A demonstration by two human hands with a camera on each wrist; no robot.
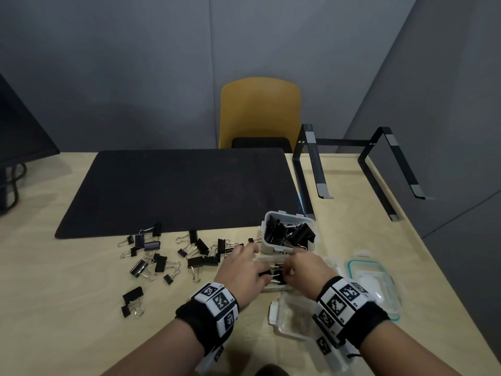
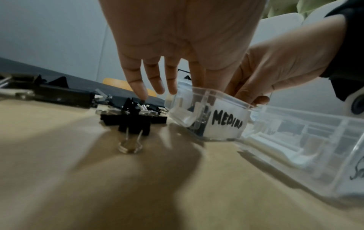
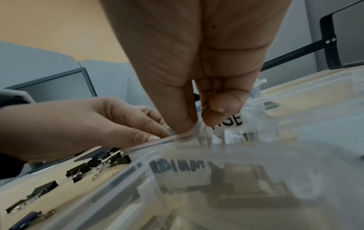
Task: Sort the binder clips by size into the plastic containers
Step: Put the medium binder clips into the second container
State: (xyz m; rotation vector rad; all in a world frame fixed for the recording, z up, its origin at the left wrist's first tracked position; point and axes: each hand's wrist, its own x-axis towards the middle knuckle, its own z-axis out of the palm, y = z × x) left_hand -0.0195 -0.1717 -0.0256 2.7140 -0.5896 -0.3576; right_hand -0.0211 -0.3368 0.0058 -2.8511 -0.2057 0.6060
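Observation:
Several black binder clips (image 1: 162, 261) (image 2: 133, 123) (image 3: 98, 165) lie loose on the wooden table, left of three clear containers. The far container (image 1: 287, 251), labelled LARGE, is full of big clips. The middle one (image 2: 226, 124), labelled MEDIUM, sits under both hands. My left hand (image 1: 244, 267) (image 2: 157, 87) pinches its left rim (image 3: 157, 143) between thumb and forefinger, the other fingers hanging straight. My right hand (image 1: 292, 267) (image 3: 201, 126) reaches into it, pinching the wire handles of a binder clip (image 1: 278, 268) (image 3: 204, 137). The near container (image 1: 292, 321) (image 2: 315, 147) looks empty.
Container lids (image 1: 374, 289) lie to the right of the containers. A black desk mat (image 1: 176, 191) covers the table's far middle. A black laptop stand (image 1: 352, 164) is at the back right, a yellow chair (image 1: 260, 109) behind the table, a monitor (image 1: 21, 137) at far left.

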